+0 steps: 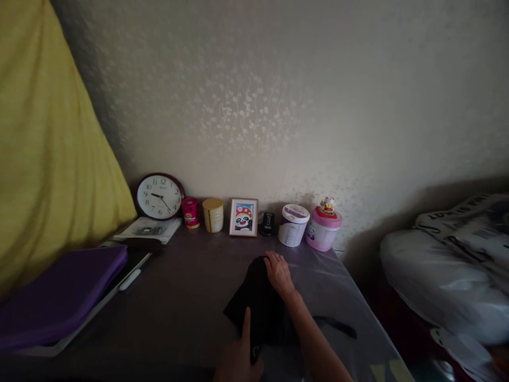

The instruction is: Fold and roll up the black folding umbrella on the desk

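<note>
A black fabric item with a strap, bag-like in look (258, 297), lies on the table in front of me. Its exact kind is hard to make out in the dim light. My right hand (279, 273) grips its far top edge, fingers curled over the fabric. At the near end, my left hand (240, 358) pinches a dark part with a small shiny ring (255, 350), its index finger stretched along the fabric. The black strap (336, 325) sticks out to the right, beyond my right forearm.
Along the wall stand a clock (159, 196), a red can (191, 213), a yellow-lidded can (213, 215), a framed panda picture (244, 217), a small black object (268, 223), a white tub (293, 225) and a pink tub (323, 229). A purple case (63, 297) lies left.
</note>
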A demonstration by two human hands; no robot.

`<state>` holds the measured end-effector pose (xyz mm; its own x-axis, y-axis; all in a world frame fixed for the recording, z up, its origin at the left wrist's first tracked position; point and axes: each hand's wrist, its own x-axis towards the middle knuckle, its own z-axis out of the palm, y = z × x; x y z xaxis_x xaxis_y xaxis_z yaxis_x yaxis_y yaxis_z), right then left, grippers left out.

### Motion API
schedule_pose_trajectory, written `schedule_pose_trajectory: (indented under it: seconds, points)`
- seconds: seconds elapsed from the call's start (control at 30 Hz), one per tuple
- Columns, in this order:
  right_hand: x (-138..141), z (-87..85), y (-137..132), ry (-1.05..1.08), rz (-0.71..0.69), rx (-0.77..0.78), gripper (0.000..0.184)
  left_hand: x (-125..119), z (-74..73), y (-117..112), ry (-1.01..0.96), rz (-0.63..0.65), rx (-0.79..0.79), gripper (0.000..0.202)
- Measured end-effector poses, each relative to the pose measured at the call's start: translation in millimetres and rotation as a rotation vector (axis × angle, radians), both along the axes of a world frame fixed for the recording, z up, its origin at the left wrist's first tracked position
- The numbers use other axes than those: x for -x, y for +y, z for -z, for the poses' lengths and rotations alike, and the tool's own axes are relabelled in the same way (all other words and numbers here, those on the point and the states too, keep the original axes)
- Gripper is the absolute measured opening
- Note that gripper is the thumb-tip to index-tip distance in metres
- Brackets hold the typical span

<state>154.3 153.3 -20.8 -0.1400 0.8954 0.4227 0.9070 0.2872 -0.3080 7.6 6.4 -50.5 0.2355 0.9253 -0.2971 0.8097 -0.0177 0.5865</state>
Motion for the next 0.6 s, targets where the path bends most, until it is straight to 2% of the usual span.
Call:
schedule_pose_trajectory:
  seconds: [0.1,0.17,0.23,0.3,0.4,0.47,0.6]
  points:
    - [6.7,6.6,-26.4,0.035,-0.219,-0.046,0.028,1.2,1.5,-1.8,-0.029,0.017,-0.045,0.086]
    - [3.0,12.9,-35.9,0.08,-0.258,-0.076,0.028,1.6,1.3,-3.0,-0.036,0.022,-0.068,0.083]
    - [-10.8,19.1,-38.4,0.173,-0.153,-0.121,0.03,1.7,-0.2,-3.8,-0.041,0.02,-0.07,0.082]
    - [-32.2,25.7,-39.2,0.302,0.031,-0.142,0.032,1.9,-2.8,-4.3,-0.051,0.018,-0.061,0.082]
    - [-65.4,38.4,-49.3,0.482,0.31,-0.033,0.033,2.7,-6.4,-4.8,-0.067,0.017,-0.065,0.08]
    - [-79.5,48.0,-63.3,0.53,0.376,0.023,0.033,3.3,-7.7,-5.2,-0.072,0.017,-0.076,0.079]
    - [-82.1,59.6,-91.2,0.635,0.365,0.069,0.032,3.3,-8.4,-5.6,-0.03,0.007,-0.069,0.08]
